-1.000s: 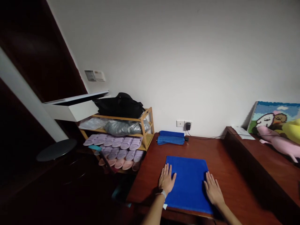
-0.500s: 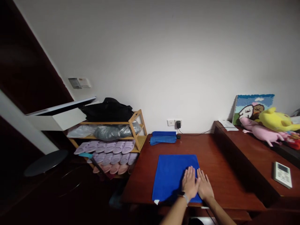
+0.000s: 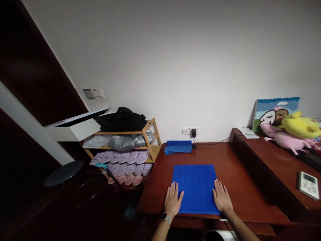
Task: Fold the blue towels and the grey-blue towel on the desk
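A blue cloth [image 3: 195, 189] lies spread flat on the brown wooden table [image 3: 245, 190], close to its front edge. My left hand [image 3: 173, 199] rests flat at the cloth's left edge, with its thumb over the blue fabric and a watch on the wrist. At the opposite edge, my right hand [image 3: 222, 196] lies flat with fingers stretched out, touching the right border. Neither hand grips anything. Farther back on the table, folded blue cloths [image 3: 178, 149] lie near the wall.
To the left stands a wooden rack [image 3: 150, 140] with lilac slippers [image 3: 125, 156] and a black bag [image 3: 121, 120]. A raised ledge on the right carries a calculator-like device [image 3: 309, 185], plush toys [image 3: 288, 140] and a picture [image 3: 276, 112]. A plugged-in charger [image 3: 194, 133] trails a cable.
My left hand has moved from the cloth's right side across to its left edge. My right hand stays at the right edge. The view has shifted slightly.
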{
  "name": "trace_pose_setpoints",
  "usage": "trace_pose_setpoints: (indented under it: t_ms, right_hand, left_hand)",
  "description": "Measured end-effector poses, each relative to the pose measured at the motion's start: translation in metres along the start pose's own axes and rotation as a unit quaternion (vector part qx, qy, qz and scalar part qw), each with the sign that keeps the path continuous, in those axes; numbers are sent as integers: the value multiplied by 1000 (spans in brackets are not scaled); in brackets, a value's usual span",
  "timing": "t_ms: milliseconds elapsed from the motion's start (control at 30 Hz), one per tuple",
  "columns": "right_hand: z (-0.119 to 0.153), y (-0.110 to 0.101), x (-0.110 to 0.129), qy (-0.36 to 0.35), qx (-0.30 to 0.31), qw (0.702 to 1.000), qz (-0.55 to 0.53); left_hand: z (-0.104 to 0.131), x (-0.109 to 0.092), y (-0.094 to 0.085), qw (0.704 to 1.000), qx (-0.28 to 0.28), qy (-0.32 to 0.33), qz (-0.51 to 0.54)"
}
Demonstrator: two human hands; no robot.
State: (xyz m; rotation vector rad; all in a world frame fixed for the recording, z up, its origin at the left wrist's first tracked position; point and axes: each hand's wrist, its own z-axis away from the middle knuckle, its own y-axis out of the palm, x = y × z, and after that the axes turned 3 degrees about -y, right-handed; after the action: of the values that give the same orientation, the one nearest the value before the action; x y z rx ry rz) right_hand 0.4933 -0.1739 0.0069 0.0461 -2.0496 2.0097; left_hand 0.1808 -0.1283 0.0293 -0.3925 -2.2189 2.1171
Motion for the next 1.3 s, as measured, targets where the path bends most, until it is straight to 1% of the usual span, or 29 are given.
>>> trace_pose_setpoints:
  t_ms: [67, 133, 233, 433, 567, 633, 667, 700, 733, 800, 867, 900, 933, 967, 1000, 1033, 1067, 1100, 1133, 1200, 1300]
  right_hand:
    - [-1, -2, 2, 5, 5, 1000, 9]
    - [-2, -4, 3, 9, 12, 1000, 12]
    - [5, -4, 4, 7, 17, 1000, 7]
    - [43, 8, -1, -11, -6, 1000, -11]
    - [55, 7, 0, -11, -12, 1000, -17]
    - [56, 4, 2, -10, -18, 999, -24]
    - [55, 2, 3, -9, -19, 999, -29]
    - [55, 1, 4, -10, -19, 999, -31]
    - [55, -1, 5, -10, -17, 999, -32]
    - [55, -3, 5, -11, -14, 999, -30]
    - [55, -4, 5, -19, -8, 999, -29]
    - [56, -3, 4, -24, -5, 999, -29]
    - [56, -2, 3, -30, -2, 999, -28]
    - [57, -1, 2, -36, -1, 999, -28]
    - [57, 1, 2, -42, -3, 999, -28]
    - [57, 3, 1, -46, -9, 999, -29]
    - [56, 5, 0, -49, -16, 998, -29]
    - [56, 7, 0, -50, -24, 998, -31]
    - [55, 8, 0, -49, -31, 998, -32]
    - [54, 9, 0, -42, -41, 998, -31]
    - [54, 10, 0, -32, -38, 999, -21]
  left_hand:
    - [5, 17, -1, 1000, -9, -16, 0]
    - [7, 24, 1, 1000, -21, -16, 4]
    - [8, 24, 5, 999, -39, -7, 10]
    - [6, 23, 9, 999, -44, -1, 11]
    - [3, 27, 5, 999, -31, -3, 8]
    - [2, 22, -1, 1000, -26, -5, 5]
    - [2, 14, -4, 1000, -30, -5, 3]
    - [2, 2, -7, 999, -39, 1, 4]
    - [3, -14, -9, 999, -48, 15, 7]
    - [5, -58, -9, 996, -55, 73, 24]
    - [8, -109, -4, 986, -39, 154, 53]
    - [10, -133, 0, 980, -28, 186, 67]
    - [12, -154, 5, 976, -15, 203, 78]
    - [15, -170, 10, 974, -4, 209, 86]
    - [17, -180, 15, 974, 6, 207, 89]
    - [19, -185, 20, 975, 14, 201, 89]
    - [21, -184, 24, 977, 16, 195, 85]
    - [23, -178, 26, 978, 15, 191, 78]
    - [24, -167, 28, 980, 11, 188, 71]
    - [27, -133, 27, 984, -3, 172, 52]
    - [32, -67, 22, 993, -28, 112, 19]
